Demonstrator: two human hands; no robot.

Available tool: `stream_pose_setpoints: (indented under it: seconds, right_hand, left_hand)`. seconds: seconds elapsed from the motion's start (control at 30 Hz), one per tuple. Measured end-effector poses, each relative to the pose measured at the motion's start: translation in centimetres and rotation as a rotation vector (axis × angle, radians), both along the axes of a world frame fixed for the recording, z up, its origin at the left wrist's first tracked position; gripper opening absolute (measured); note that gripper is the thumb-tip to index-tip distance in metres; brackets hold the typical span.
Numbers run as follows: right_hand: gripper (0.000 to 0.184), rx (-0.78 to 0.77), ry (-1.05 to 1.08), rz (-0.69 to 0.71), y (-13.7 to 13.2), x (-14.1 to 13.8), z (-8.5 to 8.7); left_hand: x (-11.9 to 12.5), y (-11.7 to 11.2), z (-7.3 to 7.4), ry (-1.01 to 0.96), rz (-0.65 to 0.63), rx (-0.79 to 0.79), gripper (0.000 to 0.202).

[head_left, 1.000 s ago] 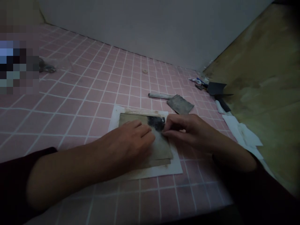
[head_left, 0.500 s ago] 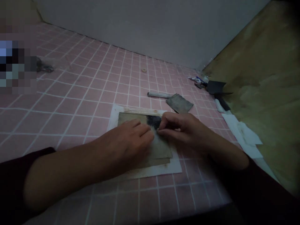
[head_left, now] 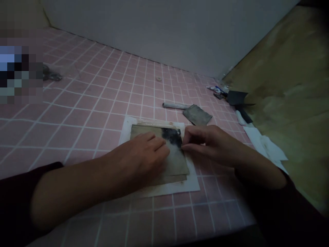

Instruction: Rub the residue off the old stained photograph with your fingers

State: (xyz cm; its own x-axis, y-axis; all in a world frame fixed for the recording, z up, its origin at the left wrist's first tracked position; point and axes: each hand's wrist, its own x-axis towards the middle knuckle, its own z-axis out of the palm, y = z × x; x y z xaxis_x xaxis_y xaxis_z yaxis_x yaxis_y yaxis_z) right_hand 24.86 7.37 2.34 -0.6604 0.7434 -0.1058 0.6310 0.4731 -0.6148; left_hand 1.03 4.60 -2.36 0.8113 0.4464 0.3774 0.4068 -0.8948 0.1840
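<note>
Right hand has slid a little toward the right edge of the tan sheet since the earlier frame, leaving more of the black patch in view. The sheet lies on a stained white paper, squarely on the pink tiled counter, and a second layer seems to show beneath its near edge.

Left hand rests across the sheet's left half, its fingers lying together and nearly flat, apparently pressing down. The right fingers come close together at the edge of the black patch. Whether they pinch anything there is too small to tell.

The step in hand looks like fine work at that patch, with one hand steadying and the other picking. The next move seems to call for a light touch and a steady left hand, so the sheet doesn't slide.

Beyond the paper lie a metal tube and a grey scrap. Farther right are dark pieces, white tissue and an olive board.
</note>
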Motion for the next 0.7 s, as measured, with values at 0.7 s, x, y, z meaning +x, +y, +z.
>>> stream_pose_setpoints:
  seconds: [0.7]
  right_hand:
    - [0.013, -0.024, -0.013, 0.032, -0.36, -0.27, 0.48]
  left_hand:
    - [-0.02, 0.17, -0.29, 0.004, 0.002, -0.009, 0.005]
